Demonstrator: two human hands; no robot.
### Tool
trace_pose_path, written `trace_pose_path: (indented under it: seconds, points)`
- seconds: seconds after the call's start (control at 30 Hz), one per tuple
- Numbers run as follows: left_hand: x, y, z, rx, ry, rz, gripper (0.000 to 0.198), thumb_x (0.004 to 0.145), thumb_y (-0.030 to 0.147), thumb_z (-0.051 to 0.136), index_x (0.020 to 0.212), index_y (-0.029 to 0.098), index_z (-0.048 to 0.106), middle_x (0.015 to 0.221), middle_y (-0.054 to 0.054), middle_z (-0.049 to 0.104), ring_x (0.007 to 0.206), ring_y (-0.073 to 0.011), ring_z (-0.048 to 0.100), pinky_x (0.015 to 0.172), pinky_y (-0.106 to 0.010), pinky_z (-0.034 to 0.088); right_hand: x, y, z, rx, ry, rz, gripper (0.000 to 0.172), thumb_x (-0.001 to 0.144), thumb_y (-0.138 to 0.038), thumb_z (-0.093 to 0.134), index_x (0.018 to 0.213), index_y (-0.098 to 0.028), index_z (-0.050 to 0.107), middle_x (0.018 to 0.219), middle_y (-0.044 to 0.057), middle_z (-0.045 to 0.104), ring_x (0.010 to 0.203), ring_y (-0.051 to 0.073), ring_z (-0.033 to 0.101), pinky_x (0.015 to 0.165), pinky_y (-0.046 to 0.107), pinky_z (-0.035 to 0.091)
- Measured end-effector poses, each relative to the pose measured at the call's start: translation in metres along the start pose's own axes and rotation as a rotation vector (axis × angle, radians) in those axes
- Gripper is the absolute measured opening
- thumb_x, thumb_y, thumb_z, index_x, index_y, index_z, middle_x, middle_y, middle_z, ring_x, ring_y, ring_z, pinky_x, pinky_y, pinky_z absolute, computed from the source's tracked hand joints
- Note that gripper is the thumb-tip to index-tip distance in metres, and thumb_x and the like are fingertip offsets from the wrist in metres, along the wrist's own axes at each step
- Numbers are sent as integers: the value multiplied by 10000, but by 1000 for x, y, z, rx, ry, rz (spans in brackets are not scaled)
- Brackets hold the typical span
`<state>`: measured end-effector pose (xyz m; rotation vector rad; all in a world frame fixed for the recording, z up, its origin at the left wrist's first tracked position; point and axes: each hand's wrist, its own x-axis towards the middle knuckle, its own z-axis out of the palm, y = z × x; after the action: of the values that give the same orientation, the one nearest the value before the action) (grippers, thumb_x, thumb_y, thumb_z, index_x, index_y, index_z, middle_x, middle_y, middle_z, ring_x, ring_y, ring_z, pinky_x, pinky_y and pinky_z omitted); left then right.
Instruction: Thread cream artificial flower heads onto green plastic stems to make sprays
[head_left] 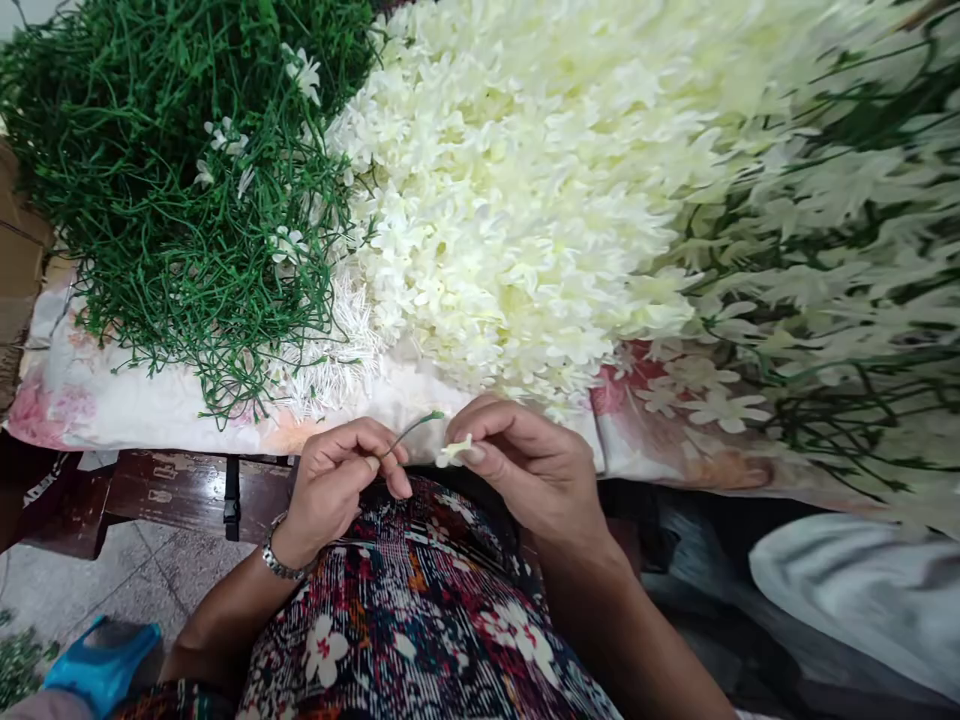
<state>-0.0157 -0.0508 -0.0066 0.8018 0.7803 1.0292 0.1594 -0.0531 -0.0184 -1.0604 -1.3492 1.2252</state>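
My left hand point(349, 485) pinches a thin green artificial stem point(409, 430) between thumb and fingers, its budded tip pointing right and up. Close by, my right hand point(529, 465) holds a small cream artificial flower point(454, 452) between thumb and forefinger. The stem's tip and the flower are near each other but look apart. Beyond my hands lies a large heap of cream-white blossoms point(517, 220). A mass of green stems point(187, 190) fills the left, with a few white flowers among them.
White thin strands point(337, 345) lie between the two heaps on a floral cloth point(150, 400). Flowers on stems point(847, 250) pile up at the right, blurred. A cardboard box point(19, 260) stands at the left edge. A blue object point(101, 660) is at lower left, grey fabric point(862, 590) at lower right.
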Motion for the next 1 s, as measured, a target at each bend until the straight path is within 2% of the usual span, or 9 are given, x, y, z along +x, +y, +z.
trace_pose_path:
  seconds: [0.1,0.2,0.4,0.57,0.7,0.83,0.9,1.0]
  points:
    - [-1,0,3,42,8,-21,94,701,101,487,676,124,575,667,-27,576,523,-115,577,543,-271,460,1,-2,-4,93,38,-26,61,742,-124,529,755,-183,527,698,-8,521,643,89,488,571,224,380]
    - [-1,-1,7,84,21,-28,98,697,87,487,671,131,570,636,-16,572,510,-108,570,540,-268,472,3,-7,-5,143,17,-32,57,745,-123,525,757,-179,526,690,-8,516,626,86,485,559,226,374]
    - [-2,-4,9,181,-10,-76,127,721,80,459,704,125,576,667,-19,559,541,-101,573,533,-247,478,4,-9,-5,59,-46,-44,17,748,-152,526,752,-168,522,695,-4,514,645,87,486,584,232,380]
    - [-2,-1,12,372,-82,-139,156,781,120,440,809,138,592,673,-16,553,560,-75,539,528,-203,463,4,-8,-4,0,-92,-46,16,759,-171,515,745,-163,516,676,-9,511,625,77,480,570,219,388]
    - [-3,-2,13,472,-149,-109,182,809,208,450,923,165,586,704,-14,553,604,-80,524,549,-203,466,3,-9,-5,-15,-114,-40,26,765,-174,507,752,-156,519,663,-6,513,613,75,481,556,214,386]
    - [-5,-6,12,517,-139,-60,241,841,264,407,1025,205,552,633,11,551,547,-70,505,524,-198,447,1,-8,-8,-79,-96,-24,20,758,-172,512,748,-156,519,674,-3,507,614,80,475,557,224,383]
    - [-5,-5,12,580,-131,-14,248,845,257,402,1031,215,560,588,20,543,506,-63,480,498,-189,425,1,-8,-9,-105,-98,-35,8,753,-162,514,751,-156,519,677,-3,507,614,81,474,556,226,381]
    - [-3,0,15,668,-118,29,235,829,231,431,994,204,596,599,4,581,537,-78,505,537,-210,437,1,-11,-9,-134,-111,-67,13,751,-151,513,743,-157,520,665,-4,511,608,80,478,555,225,384]
